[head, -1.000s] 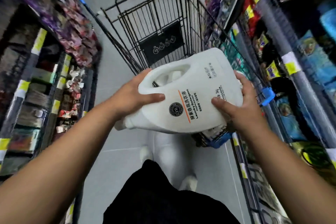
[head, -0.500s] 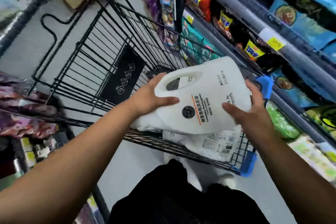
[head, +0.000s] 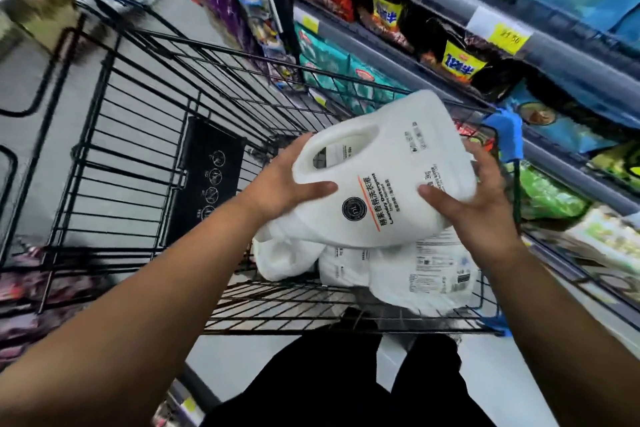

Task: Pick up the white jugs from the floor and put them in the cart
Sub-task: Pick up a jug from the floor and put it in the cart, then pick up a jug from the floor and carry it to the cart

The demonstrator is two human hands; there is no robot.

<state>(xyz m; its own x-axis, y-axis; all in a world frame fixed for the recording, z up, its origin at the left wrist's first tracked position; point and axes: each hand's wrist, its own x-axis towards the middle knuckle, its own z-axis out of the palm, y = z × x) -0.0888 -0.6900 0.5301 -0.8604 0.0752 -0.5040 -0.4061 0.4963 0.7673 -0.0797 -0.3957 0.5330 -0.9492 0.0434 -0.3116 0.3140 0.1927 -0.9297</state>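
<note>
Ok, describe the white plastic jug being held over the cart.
The white plastic jug is opaque, with a cut-out handle, round black logo and orange-lined detergent label. It is tilted on its side over the black wire cart, left hand gripping near the handle, right hand at its base, above other white jugs.

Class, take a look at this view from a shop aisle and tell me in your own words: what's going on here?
A person is holding a white jug of laundry detergent in both hands above the near end of a black wire cart. The left hand grips the handle end and the right hand grips the base end. Other white jugs already lie in the cart directly beneath it. Shelves of packaged goods run along the right.
</note>
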